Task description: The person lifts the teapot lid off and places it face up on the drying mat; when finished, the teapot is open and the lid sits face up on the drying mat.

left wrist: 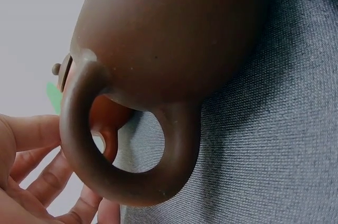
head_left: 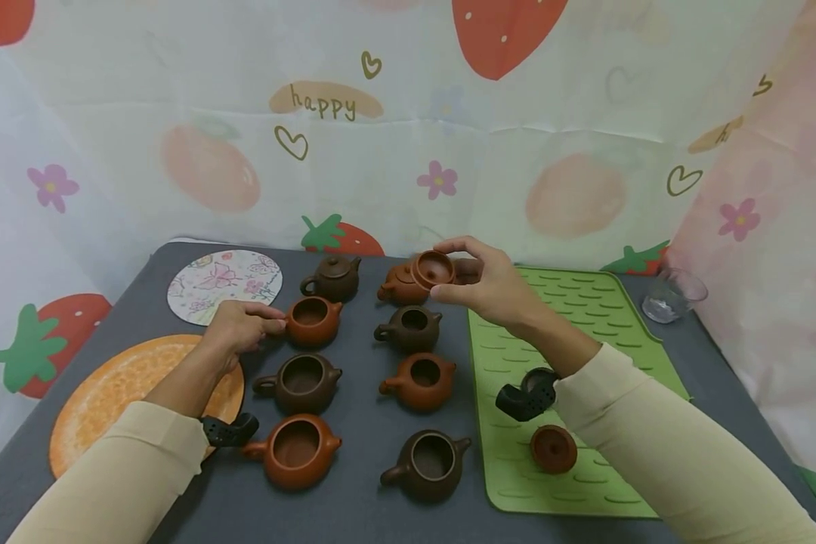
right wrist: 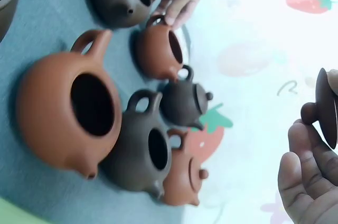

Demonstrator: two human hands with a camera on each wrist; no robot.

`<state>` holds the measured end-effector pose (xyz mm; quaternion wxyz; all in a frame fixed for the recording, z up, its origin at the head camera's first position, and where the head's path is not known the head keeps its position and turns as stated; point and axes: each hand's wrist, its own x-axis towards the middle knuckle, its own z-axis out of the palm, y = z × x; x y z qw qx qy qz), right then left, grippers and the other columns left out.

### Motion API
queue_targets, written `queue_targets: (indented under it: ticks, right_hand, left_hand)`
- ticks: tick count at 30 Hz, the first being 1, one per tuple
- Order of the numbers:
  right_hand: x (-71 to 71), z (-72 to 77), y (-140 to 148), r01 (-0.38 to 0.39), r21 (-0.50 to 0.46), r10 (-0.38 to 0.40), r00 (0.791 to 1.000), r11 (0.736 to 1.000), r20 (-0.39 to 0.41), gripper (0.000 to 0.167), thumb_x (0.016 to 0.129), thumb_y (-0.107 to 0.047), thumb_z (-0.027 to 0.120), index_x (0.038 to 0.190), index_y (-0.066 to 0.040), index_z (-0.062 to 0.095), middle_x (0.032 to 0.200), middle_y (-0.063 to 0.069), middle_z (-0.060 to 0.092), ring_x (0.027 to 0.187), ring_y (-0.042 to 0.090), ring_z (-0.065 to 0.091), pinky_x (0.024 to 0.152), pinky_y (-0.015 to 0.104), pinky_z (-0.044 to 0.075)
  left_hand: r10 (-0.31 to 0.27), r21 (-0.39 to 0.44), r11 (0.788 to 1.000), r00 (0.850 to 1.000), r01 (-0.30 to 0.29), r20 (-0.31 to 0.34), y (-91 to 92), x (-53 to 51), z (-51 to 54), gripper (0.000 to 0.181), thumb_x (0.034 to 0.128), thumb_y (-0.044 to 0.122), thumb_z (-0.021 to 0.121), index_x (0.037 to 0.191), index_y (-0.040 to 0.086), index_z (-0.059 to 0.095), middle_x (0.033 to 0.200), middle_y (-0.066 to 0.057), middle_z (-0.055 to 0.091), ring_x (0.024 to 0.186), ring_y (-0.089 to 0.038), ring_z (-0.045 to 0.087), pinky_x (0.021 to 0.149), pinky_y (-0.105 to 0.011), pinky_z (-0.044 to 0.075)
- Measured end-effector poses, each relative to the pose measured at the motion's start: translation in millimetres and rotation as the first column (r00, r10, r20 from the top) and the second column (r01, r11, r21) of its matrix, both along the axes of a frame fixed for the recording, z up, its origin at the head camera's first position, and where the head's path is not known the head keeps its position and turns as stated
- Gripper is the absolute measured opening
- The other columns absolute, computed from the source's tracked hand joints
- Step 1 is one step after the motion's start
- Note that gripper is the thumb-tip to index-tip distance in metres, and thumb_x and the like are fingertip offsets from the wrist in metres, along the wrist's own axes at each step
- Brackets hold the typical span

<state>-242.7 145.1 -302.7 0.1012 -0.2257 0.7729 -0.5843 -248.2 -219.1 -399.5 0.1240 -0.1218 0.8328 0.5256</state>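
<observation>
My left hand [head_left: 239, 329] pinches the handle of a lidless reddish-brown teapot [head_left: 313, 332] in the left row. Past the top of the right row, my right hand [head_left: 493, 283] holds a teapot lid [head_left: 434, 268] by its rim, raised, with its hollow underside toward the head camera. In the right wrist view that lid [right wrist: 326, 109] has its knob pointing left. Partly hidden behind it in the head view is a lidded reddish teapot [head_left: 398, 289]. A dark lidded teapot [head_left: 333, 279] stands beyond the left hand's pot. Close to the left wrist camera looms a dark teapot [left wrist: 169, 34].
Several open teapots stand in two rows, including a reddish one [head_left: 295, 468] and a dark one [head_left: 421, 483] in front. A green mat [head_left: 517, 468] carries a reddish lid [head_left: 554, 449] and a dark lid [head_left: 539, 378]. Left are round mats [head_left: 109, 393]; far right, a glass [head_left: 673, 295].
</observation>
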Motion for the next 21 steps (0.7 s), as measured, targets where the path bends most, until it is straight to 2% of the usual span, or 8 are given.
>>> queue_targets:
  ticks: [5, 11, 17, 21]
  right_hand:
    - [2.1, -2.5, 15.7, 0.015, 0.016, -0.015, 1.000, 1.000, 0.017, 0.051, 0.088, -0.003, 0.070, 0.135, -0.006, 0.049, 0.114, 0.018, 0.062, 0.102, 0.028, 0.061, 0.083, 0.039, 0.050]
    - [2.6, -6.6, 33.5, 0.042, 0.029, -0.042, 0.999, 0.999, 0.024, 0.053, 0.088, -0.002, 0.069, 0.136, -0.006, 0.048, 0.115, 0.019, 0.062, 0.102, 0.029, 0.061, 0.084, 0.047, 0.050]
    - [2.4, -9.0, 53.3, 0.068, 0.078, -0.070, 0.997, 0.995, 0.022, 0.053, 0.090, -0.004, 0.069, 0.137, -0.006, 0.046, 0.118, 0.019, 0.061, 0.105, 0.028, 0.061, 0.083, 0.039, 0.051]
    - [2.7, -11.3, 63.6, 0.073, 0.106, -0.076, 0.997, 0.992, 0.017, 0.053, 0.090, -0.004, 0.068, 0.138, -0.005, 0.045, 0.119, 0.019, 0.060, 0.104, 0.028, 0.061, 0.083, 0.039, 0.051]
  left_hand:
    - [-0.006, -0.014, 1.000, 1.000, 0.006, -0.006, -0.1, -0.1, 0.2, 0.029, 0.0941, 0.016, 0.065, 0.118, 0.000, 0.067, 0.108, -0.014, 0.062, 0.101, -0.032, 0.048, 0.086, -0.044, 0.045]
    - [-0.013, -0.021, 1.000, 1.000, 0.013, -0.003, -0.5, 0.2, -1.1, 0.029, 0.0945, 0.017, 0.065, 0.118, 0.000, 0.067, 0.110, -0.014, 0.061, 0.103, -0.033, 0.048, 0.087, -0.044, 0.045]
    - [-0.011, -0.025, 1.000, 1.000, 0.011, -0.003, -0.3, 0.0, -1.0, 0.031, 0.0947, 0.017, 0.064, 0.120, -0.001, 0.066, 0.114, -0.017, 0.059, 0.106, -0.035, 0.048, 0.089, -0.046, 0.045]
    - [-0.007, -0.021, 1.000, 1.000, 0.007, 0.000, 0.2, 0.1, -0.5, 0.031, 0.0947, 0.017, 0.064, 0.120, -0.001, 0.066, 0.114, -0.016, 0.059, 0.107, -0.035, 0.048, 0.090, -0.047, 0.044]
